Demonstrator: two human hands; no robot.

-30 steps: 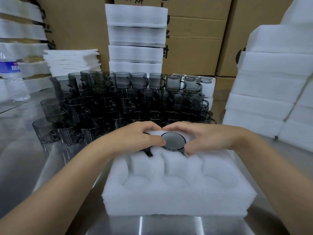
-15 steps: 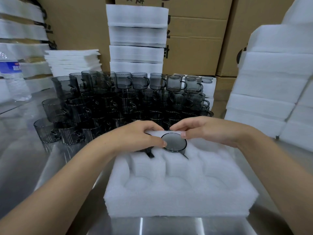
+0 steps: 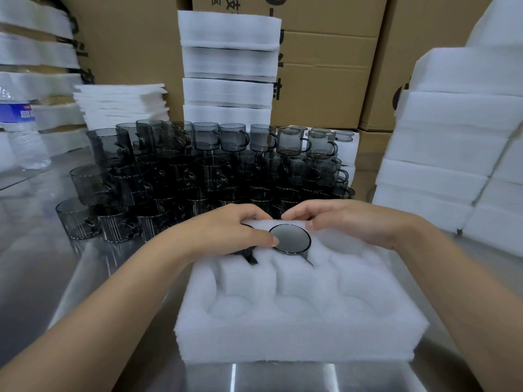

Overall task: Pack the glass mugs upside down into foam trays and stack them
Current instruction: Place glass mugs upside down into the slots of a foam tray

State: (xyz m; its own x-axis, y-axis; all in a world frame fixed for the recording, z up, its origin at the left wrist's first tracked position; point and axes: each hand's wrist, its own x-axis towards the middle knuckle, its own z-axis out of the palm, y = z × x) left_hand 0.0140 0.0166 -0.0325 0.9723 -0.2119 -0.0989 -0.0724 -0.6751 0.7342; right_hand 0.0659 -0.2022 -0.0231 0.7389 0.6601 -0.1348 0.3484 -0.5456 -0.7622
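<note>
A white foam tray (image 3: 300,321) with round pockets lies on the steel table in front of me. One smoky glass mug (image 3: 289,238) sits upside down in the back middle pocket, base up. My left hand (image 3: 226,233) is cupped over a second mug (image 3: 249,256) in the back left pocket; only its dark handle and a sliver of rim show, and the thumb tip touches the middle mug's base. My right hand (image 3: 348,222) rests with relaxed fingers on the tray's far edge, just right of the middle mug, holding nothing.
Several loose glass mugs (image 3: 198,171) stand stacked right behind the tray. Foam tray stacks rise at the right (image 3: 452,137) and at the back (image 3: 229,66), against cardboard boxes (image 3: 325,80). A water bottle (image 3: 19,131) stands far left.
My right hand has let go of the middle mug and drawn back to the tray's far edge. My left hand stays over the back left mug.
</note>
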